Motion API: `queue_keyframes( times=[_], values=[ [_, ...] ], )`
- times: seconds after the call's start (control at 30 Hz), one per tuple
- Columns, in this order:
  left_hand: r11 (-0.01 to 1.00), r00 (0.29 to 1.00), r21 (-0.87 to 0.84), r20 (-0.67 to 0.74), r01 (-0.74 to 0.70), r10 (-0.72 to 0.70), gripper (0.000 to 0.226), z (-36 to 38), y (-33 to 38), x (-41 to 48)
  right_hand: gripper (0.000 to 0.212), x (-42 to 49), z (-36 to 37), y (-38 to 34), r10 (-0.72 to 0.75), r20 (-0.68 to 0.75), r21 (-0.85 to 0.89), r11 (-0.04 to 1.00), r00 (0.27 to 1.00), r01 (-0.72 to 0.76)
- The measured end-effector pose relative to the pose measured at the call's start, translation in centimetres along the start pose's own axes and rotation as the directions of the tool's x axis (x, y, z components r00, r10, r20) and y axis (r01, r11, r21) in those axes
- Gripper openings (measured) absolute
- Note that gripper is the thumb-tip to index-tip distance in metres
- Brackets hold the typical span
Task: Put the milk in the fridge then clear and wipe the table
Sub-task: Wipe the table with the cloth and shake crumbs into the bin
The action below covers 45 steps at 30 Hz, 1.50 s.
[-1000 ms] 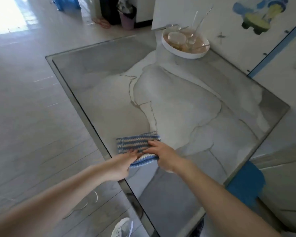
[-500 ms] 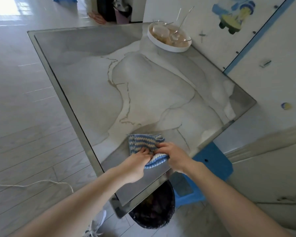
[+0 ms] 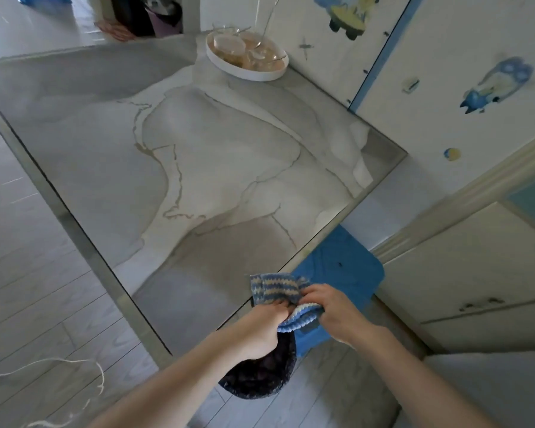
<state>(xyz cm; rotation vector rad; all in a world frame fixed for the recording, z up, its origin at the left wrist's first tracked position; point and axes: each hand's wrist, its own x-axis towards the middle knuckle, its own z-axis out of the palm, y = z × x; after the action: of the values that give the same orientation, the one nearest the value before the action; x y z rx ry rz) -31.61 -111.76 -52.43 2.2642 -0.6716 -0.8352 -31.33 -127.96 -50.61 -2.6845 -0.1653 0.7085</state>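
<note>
A blue and cream striped cloth [image 3: 275, 288] hangs over the near right edge of the grey marble-patterned table [image 3: 198, 168]. My left hand [image 3: 261, 329] grips the cloth from the left and my right hand [image 3: 334, 310] grips it from the right. Both hands are past the table's edge, above a dark bin [image 3: 260, 375] on the floor. No milk is in view.
A white tray [image 3: 247, 71] with glassware stands at the table's far corner by the wall. A blue stool [image 3: 343, 270] sits under the near right edge. White cabinets with stickers line the right. A white cord [image 3: 74, 366] lies on the floor at left.
Both hands have drawn the cloth across the table toward the near right edge, and it now hangs off the edge over the bin.
</note>
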Motion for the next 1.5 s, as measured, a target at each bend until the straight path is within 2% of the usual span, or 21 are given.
queue_keyframes(
  times=[0.2,0.33,0.47,0.6,0.67,0.77,0.83,0.97,1.1,1.3,1.5],
  values=[
    [0.989,0.989,-0.049,-0.049,-0.142,0.140,0.048,0.3,2.6,0.7,0.056,-2.2,-0.9,2.0,0.105,-0.105,0.111,0.989,0.989,-0.093],
    [0.965,0.971,-0.163,-0.152,-0.208,0.183,0.044,-2.4,3.5,1.2,0.046,-2.4,-2.5,1.7,0.147,-0.246,0.261,0.962,0.958,-0.081],
    [0.964,0.948,-0.186,-0.289,-0.190,0.131,0.042,-7.0,3.2,2.3,0.040,-0.3,-4.9,-0.2,0.136,-0.317,0.293,0.955,0.939,-0.040],
    [0.989,0.930,-0.086,-0.359,-0.122,0.084,0.043,-10.1,0.1,3.6,0.045,4.0,-5.5,-2.4,0.084,-0.271,0.261,0.965,0.959,-0.011],
    [0.998,0.946,-0.054,-0.324,-0.038,0.019,0.048,-10.6,-2.0,3.9,0.048,5.9,-4.8,-3.3,0.044,-0.228,0.205,0.979,0.973,0.004],
    [0.996,0.983,0.029,-0.167,0.085,-0.079,0.050,-9.8,-4.1,3.9,0.054,7.6,-2.4,-3.4,-0.027,-0.122,0.098,0.994,0.992,0.040],
    [0.991,0.990,0.066,-0.090,0.116,-0.110,0.054,-8.6,-4.6,3.8,0.051,7.6,-1.1,-3.1,-0.049,-0.102,0.065,0.996,0.994,0.056],
    [0.991,0.994,0.077,-0.022,0.113,-0.111,0.060,-6.7,-4.4,2.9,0.050,5.7,-0.6,-2.8,-0.007,-0.095,0.073,0.997,0.995,0.014],
    [0.998,0.999,0.052,0.003,0.044,-0.044,0.059,-4.5,-2.6,1.5,0.052,3.3,-0.6,-1.8,0.001,-0.042,0.039,0.999,0.999,0.001],
    [0.999,1.000,-0.043,0.020,-0.008,0.009,0.054,-1.5,0.4,1.5,0.044,0.2,-0.1,0.7,0.148,-0.073,0.109,0.984,0.986,-0.140],
    [0.993,0.999,-0.120,0.053,0.007,-0.001,0.049,0.4,2.9,2.0,0.052,-1.9,-0.2,3.0,0.265,-0.088,0.194,0.950,0.960,-0.244]
  ],
)
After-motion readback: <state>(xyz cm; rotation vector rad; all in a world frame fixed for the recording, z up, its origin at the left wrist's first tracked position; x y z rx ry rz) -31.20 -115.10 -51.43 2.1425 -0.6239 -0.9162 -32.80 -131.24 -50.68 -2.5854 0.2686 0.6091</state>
